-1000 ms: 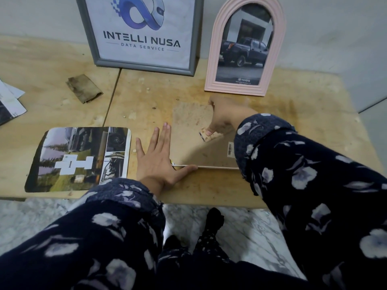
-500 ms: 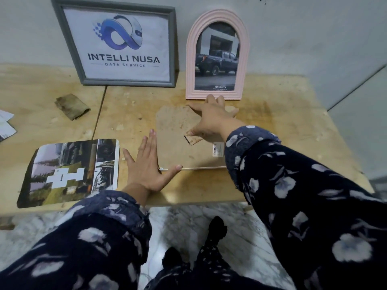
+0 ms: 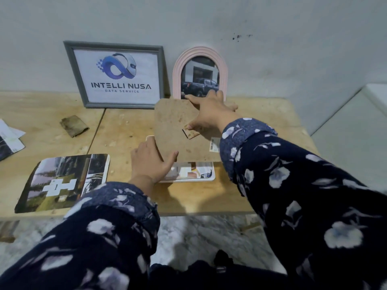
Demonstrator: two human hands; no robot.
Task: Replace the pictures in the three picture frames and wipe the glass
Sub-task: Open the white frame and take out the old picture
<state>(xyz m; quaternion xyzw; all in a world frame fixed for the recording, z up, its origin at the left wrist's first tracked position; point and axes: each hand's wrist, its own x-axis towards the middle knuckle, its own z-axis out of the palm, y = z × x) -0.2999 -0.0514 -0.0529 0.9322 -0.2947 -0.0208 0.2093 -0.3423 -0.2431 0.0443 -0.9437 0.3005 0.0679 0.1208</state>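
Lifted since the earlier frame, the backing board now tilts up at its near edge, uncovering a picture in the white frame near the tabletop's front edge. Left hand, fingers curled, grips the board's near-left corner; right hand, spread open, grips its far edge. Step in hand, by judgement: opening the third frame. Next: set the board aside, then swap in the loose print at front left. Grey frame and pink frame stand along the back edge.
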